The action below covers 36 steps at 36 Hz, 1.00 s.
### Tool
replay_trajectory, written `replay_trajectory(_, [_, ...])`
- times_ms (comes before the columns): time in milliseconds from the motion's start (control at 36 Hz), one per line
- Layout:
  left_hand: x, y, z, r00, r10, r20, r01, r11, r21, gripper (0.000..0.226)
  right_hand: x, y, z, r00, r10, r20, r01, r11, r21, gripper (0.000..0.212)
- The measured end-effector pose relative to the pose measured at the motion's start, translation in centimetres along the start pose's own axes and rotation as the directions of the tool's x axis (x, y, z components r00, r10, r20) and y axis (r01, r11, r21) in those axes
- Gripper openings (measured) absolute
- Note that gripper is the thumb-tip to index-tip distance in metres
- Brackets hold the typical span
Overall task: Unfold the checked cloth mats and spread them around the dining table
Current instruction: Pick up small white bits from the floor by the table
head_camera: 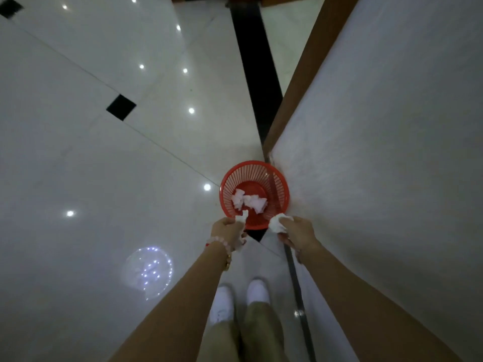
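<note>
White shoes (257, 291) lower centre, left grip (227, 228) clamped on crumpled white tissue (241, 218), right grip (298, 233) clamped on second white tissue wad (278, 223), both at rim of round red plastic basket (251, 171), white-topped bench (392, 126) at right.

An indoor dining space, home or eating hall (which of the two cannot be told). The floor (78, 158) is glossy white tile with small black inset squares (121, 107) and a broad black band (251, 48) toward the top centre. It mirrors rows of ceiling spotlights (191, 110) and, at lower left, a ring-shaped cluster of lamps (150, 270). Along the right runs a long white-topped counter (392, 126) with a brown wooden edge (300, 82). A red plastic waste basket (233, 178) holding crumpled tissue (249, 201) stands just beside its corner.
</note>
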State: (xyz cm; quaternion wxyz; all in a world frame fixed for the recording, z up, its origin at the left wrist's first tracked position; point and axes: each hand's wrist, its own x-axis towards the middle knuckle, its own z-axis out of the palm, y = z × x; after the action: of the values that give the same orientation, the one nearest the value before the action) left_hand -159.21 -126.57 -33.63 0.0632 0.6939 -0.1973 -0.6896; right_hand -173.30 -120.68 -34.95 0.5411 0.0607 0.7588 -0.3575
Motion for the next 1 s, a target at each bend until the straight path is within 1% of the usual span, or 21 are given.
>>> replay_trajectory(28, [1.7,0.0,0.4,1.000,-0.028,-0.012,0.028,1.000,-0.003,0.006,1.7,0.2,0.6,1.000,0.006,-0.003,-0.006,1.000,0.008,0.025])
replay_trajectory(83, [5.4,-0.3,1.3,0.998,-0.019,-0.062,0.022,0.998,0.052,0.021,5.1,0.7,1.7,1.000,0.027,-0.006,-0.027,1.000,0.014,0.028])
replay_trajectory(111, [6.9,-0.2,1.6,0.997,-0.004,-0.083,0.014,0.993,0.114,0.023,6.5,0.9,2.1,0.999,0.040,-0.001,-0.040,0.999,0.027,0.030])
replay_trajectory(167, [9.5,-0.2,2.4,0.996,0.014,-0.092,0.000,0.990,0.144,0.012,9.4,1.5,2.8,0.997,0.072,0.020,-0.073,0.993,0.092,0.033])
replay_trajectory(194, [10.7,-0.3,2.6,0.996,0.016,-0.084,-0.006,0.992,0.128,0.017,10.5,1.8,3.1,0.996,0.084,0.042,-0.088,0.989,0.121,0.034])
replay_trajectory(250, [12.4,-0.2,2.8,0.999,0.001,-0.034,0.002,0.996,0.088,0.037,12.2,2.3,3.3,0.991,0.100,0.086,-0.112,0.982,0.155,0.035])
replay_trajectory(306, [13.5,-0.2,2.4,1.000,-0.023,0.019,0.023,1.000,0.019,0.043,13.0,2.6,3.2,0.986,0.125,0.112,-0.143,0.973,0.179,0.038])
replay_trajectory(333, [14.0,-0.3,2.1,0.999,-0.033,0.029,0.033,0.999,-0.009,0.042,13.1,2.7,3.1,0.985,0.126,0.118,-0.146,0.973,0.179,0.040])
replay_trajectory(389, [14.3,-0.4,1.4,0.998,-0.048,0.040,0.048,0.999,-0.007,0.040,12.4,2.5,2.8,0.986,0.118,0.117,-0.136,0.977,0.164,0.040])
replay_trajectory(444, [14.0,-0.6,0.7,0.999,-0.036,0.021,0.036,0.999,-0.001,0.028,11.3,2.4,2.3,0.987,0.110,0.113,-0.127,0.980,0.150,0.037])
replay_trajectory(500, [12.9,-0.8,-0.1,0.999,-0.041,0.014,0.041,0.999,0.014,0.015,10.1,2.4,1.7,0.987,0.103,0.120,-0.117,0.986,0.118,0.035])
replay_trajectory(583, [10.9,-1.3,-1.7,1.000,0.022,-0.008,-0.021,0.993,0.115,0.019,8.1,2.9,0.8,0.994,0.090,0.057,-0.090,0.996,-0.005,0.027])
replay_trajectory(639, [9.2,-1.9,-3.0,0.996,0.080,-0.037,-0.072,0.978,0.196,0.015,6.3,3.5,0.0,0.999,0.045,0.012,-0.043,0.989,-0.139,0.017])
replay_trajectory(694, [6.8,-2.8,-4.5,0.989,0.139,-0.055,-0.117,0.948,0.296,0.012,3.7,4.0,-1.1,1.000,-0.018,-0.001,0.017,0.961,-0.276,0.012])
replay_trajectory(750, [3.4,-4.0,-6.2,0.983,0.176,-0.048,-0.147,0.920,0.363,0.010,0.5,4.5,-2.1,1.000,-0.028,0.014,0.031,0.935,-0.354,0.013])
replay_trajectory(806, [-0.5,-5.2,-8.1,0.987,0.159,-0.035,-0.135,0.918,0.374,0.015,-3.2,4.6,-2.9,0.999,-0.026,0.033,0.037,0.916,-0.399,0.016])
replay_trajectory(917, [-9.8,-8.3,-11.7,0.993,0.103,-0.063,-0.077,0.944,0.320,0.019,-11.8,4.3,-4.3,0.997,-0.040,0.062,0.064,0.887,-0.456,0.017])
replay_trajectory(1000, [-16.8,-11.3,-14.2,0.995,0.056,-0.086,-0.030,0.961,0.275,0.018,-17.9,4.3,-5.1,0.990,-0.033,0.136,0.099,0.856,-0.507,0.016])
